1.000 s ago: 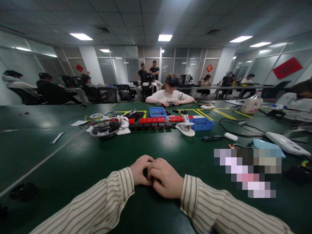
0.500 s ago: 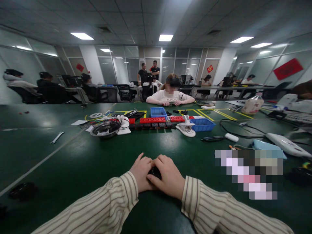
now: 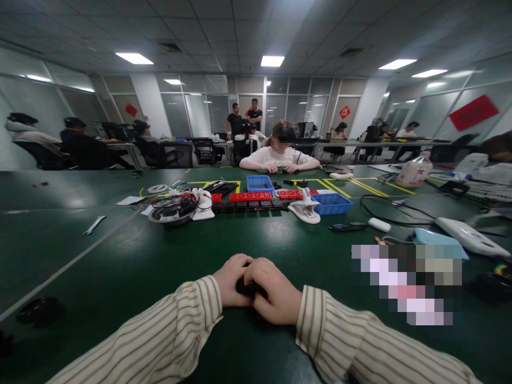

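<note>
My left hand (image 3: 231, 280) and my right hand (image 3: 274, 290) meet on the green table (image 3: 120, 266) close in front of me. Both are curled around a small black object (image 3: 247, 288) held between them; only a dark sliver of it shows. The fingers of both hands are bent and pressed together over it. Striped sleeves cover both of my forearms.
Farther out lie a round black dish with cables (image 3: 173, 211), rows of red and black parts (image 3: 250, 200), two blue bins (image 3: 331, 203), white holders (image 3: 304, 209), a wrench (image 3: 94, 225) and cables at the right. A person (image 3: 279, 154) sits opposite.
Half a second ago my fingers were stretched forward over the black object; now they are curled back around it, as they were one second ago. My hands stay in the same spot.
</note>
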`<state>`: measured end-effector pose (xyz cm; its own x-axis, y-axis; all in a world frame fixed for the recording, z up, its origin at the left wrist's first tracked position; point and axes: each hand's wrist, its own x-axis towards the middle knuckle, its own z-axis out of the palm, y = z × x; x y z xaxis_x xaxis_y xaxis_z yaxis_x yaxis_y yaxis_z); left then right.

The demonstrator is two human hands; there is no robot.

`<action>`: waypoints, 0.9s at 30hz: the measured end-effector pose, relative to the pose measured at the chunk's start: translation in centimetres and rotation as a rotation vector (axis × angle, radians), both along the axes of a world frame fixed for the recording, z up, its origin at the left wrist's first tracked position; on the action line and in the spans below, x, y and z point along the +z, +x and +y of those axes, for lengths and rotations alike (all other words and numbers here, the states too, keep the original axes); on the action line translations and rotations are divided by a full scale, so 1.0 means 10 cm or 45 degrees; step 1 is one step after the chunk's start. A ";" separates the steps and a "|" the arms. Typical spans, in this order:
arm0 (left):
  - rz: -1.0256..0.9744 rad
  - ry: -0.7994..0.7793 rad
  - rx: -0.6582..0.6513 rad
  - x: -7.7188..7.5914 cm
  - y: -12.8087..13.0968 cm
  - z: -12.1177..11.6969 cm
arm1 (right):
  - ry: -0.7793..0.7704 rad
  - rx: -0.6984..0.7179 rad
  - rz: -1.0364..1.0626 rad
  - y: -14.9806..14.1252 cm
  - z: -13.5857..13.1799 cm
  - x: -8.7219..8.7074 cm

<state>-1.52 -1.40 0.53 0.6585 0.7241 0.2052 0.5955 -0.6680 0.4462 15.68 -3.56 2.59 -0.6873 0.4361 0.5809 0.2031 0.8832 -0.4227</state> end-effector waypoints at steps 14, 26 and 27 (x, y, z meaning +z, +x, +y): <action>0.063 0.126 0.310 0.01 0.14 -0.14 | -0.093 -0.454 -0.247 -0.05 -0.01 0.01; -0.112 -0.098 -0.053 -0.07 0.00 0.04 | 0.143 0.126 -0.040 -0.04 0.01 -0.05; -0.111 -0.098 -0.064 -0.07 -0.01 0.05 | 0.149 0.140 -0.044 -0.04 0.01 -0.05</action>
<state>-1.58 -0.93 -0.21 0.6763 0.7066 0.2083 0.5188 -0.6576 0.5462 15.27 -3.48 2.12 -0.7476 0.2876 0.5986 0.1149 0.9438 -0.3099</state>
